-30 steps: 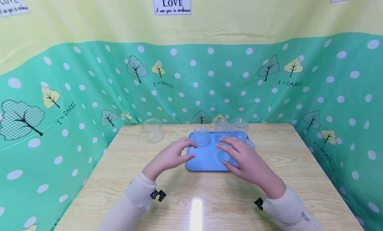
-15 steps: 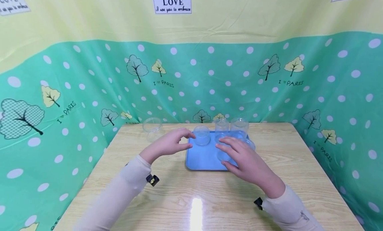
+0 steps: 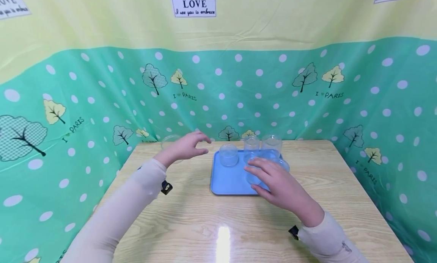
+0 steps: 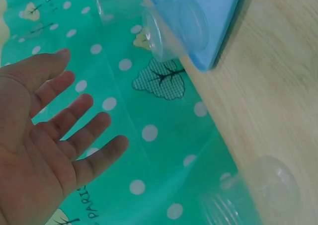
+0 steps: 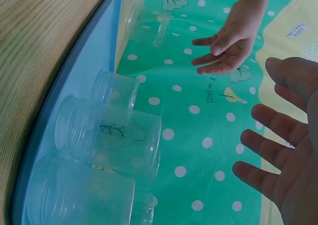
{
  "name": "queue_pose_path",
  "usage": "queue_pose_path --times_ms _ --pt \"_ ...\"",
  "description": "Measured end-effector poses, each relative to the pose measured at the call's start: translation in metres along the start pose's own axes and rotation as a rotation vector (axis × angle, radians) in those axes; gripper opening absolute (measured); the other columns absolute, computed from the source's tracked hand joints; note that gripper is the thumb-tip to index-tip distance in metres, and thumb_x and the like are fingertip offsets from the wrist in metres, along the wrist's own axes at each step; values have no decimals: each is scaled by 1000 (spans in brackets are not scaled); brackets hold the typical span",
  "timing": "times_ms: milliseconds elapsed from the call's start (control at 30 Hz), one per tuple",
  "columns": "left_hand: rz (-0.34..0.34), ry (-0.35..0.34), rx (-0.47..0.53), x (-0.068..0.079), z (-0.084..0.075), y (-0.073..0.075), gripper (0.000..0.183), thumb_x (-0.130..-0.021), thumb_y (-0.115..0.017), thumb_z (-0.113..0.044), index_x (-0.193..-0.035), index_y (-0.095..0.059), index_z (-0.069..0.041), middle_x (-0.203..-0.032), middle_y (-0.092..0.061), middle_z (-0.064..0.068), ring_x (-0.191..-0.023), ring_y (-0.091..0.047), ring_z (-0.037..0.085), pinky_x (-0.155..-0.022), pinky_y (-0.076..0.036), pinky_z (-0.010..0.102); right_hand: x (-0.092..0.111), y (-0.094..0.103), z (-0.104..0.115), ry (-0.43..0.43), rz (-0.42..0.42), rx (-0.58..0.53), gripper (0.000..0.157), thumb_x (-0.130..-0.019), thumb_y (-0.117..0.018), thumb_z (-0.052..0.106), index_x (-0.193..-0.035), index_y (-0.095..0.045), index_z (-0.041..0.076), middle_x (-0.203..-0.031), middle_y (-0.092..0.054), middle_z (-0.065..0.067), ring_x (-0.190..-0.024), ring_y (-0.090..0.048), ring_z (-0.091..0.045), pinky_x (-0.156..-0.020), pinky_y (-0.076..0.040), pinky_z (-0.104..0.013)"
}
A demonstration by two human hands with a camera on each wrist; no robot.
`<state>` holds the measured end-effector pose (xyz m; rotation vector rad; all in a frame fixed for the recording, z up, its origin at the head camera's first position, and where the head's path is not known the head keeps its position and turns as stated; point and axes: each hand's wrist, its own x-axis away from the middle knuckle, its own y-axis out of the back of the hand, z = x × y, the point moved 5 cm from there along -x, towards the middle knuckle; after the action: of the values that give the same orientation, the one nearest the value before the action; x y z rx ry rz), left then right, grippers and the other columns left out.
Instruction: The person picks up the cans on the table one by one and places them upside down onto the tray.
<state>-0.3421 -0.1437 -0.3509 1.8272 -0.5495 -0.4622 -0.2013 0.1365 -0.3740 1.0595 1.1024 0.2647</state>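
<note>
My left hand (image 3: pixel 186 146) hovers at the back left with its fingers spread and loosely bent, holding nothing. In the head view it partly covers a clear plastic jar (image 3: pixel 168 142) on the table; the left wrist view shows that jar (image 4: pixel 278 185) apart from the fingers. My right hand (image 3: pixel 281 185) is raised over the right side of a blue tray (image 3: pixel 227 181), fingers relaxed, nothing in them. Several clear jars stand on the tray: one at its back left (image 3: pixel 228 157), others nearer the right hand. In the right wrist view, the closest jar (image 5: pixel 84 195) is clear of the fingers.
The tray lies on a wooden table (image 3: pixel 191 217) toward its back edge. A green and yellow patterned curtain (image 3: pixel 259 96) hangs behind the table and along both sides. Two taller jars, one of them a wide jar (image 3: pixel 273 143), stand at the tray's back right.
My left hand has moved back and to the left, from beside the tray's left edge to in front of the jar off the tray. The right hand has stayed nearly still.
</note>
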Motion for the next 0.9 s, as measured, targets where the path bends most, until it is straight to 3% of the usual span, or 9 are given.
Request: queue_pose_path --times_ms 233,600,767,900 --pt "45 30 -23 -9 13 10 40 -92 -63 -35 -127 -58 -17 -128 -58 1 -120 -54 23 -101 -47 41 0 -2 1 1 23 5 55 -82 -76 28 -133 -57 19 -135 -55 -1 -129 -49 -22 -105 -44 -44" --pt "69 151 -62 -6 58 26 45 -93 -64 -33 -133 -54 -16 -133 -56 4 -127 -49 25 -107 -42 44 0 -9 1 -10 89 -7 46 -86 -72 31 -130 -60 21 -132 -57 3 -125 -51 -18 -103 -46 -43" --pt "65 218 -84 -2 75 27 41 -92 -64 -31 -130 -56 -16 -133 -56 6 -127 -49 28 -105 -43 47 1 -11 1 -18 121 -7 45 -88 -70 32 -130 -59 22 -131 -56 4 -124 -52 -18 -102 -47 -43" --pt "57 232 -123 -2 89 22 41 -93 -62 -32 -130 -57 -16 -134 -56 7 -128 -48 30 -106 -42 48 2 -11 1 -22 134 3 44 -88 -70 32 -129 -60 22 -130 -57 5 -122 -53 -17 -100 -48 -43"
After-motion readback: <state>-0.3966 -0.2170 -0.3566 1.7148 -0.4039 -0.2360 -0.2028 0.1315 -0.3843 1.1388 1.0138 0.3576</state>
